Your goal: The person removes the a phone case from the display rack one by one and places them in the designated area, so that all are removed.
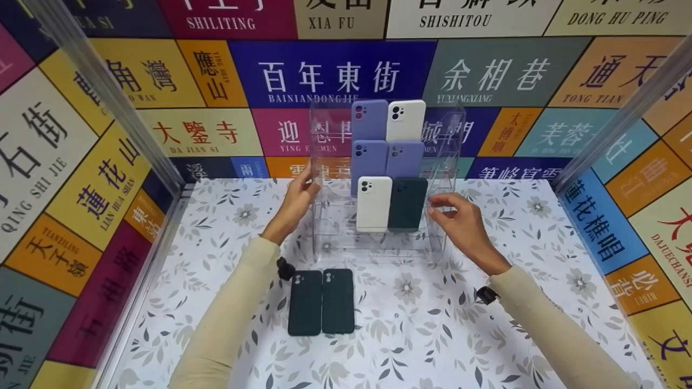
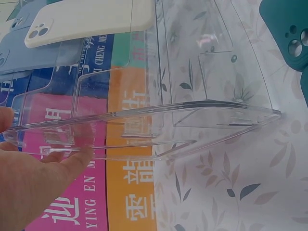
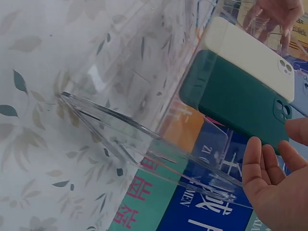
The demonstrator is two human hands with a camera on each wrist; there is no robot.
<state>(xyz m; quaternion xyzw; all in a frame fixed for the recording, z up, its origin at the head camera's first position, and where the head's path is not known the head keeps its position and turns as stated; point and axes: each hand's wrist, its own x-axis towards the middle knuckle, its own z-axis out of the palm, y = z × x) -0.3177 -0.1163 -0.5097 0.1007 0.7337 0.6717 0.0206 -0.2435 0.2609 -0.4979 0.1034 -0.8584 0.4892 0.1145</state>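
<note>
A clear acrylic tiered display stand (image 1: 378, 246) holds phone cases in two columns. My left hand (image 1: 299, 200) grips the stand's left side panel, thumb and fingers on either side of its edge in the left wrist view. On the front tier lean a white phone case (image 1: 374, 204) and, to its right, a dark green phone case (image 1: 408, 205). My right hand (image 1: 459, 219) is beside the green case, fingers loosely bent, fingertips right at its edge in the right wrist view. Two more dark green cases (image 1: 305, 302) lie side by side on the table before the stand.
Lavender cases (image 1: 369, 156) and another white case (image 1: 406, 120) lean on the upper tiers. The tablecloth (image 1: 465, 346) has a leaf print. Walls covered in coloured street-name signs (image 1: 330, 75) close off the back and both sides.
</note>
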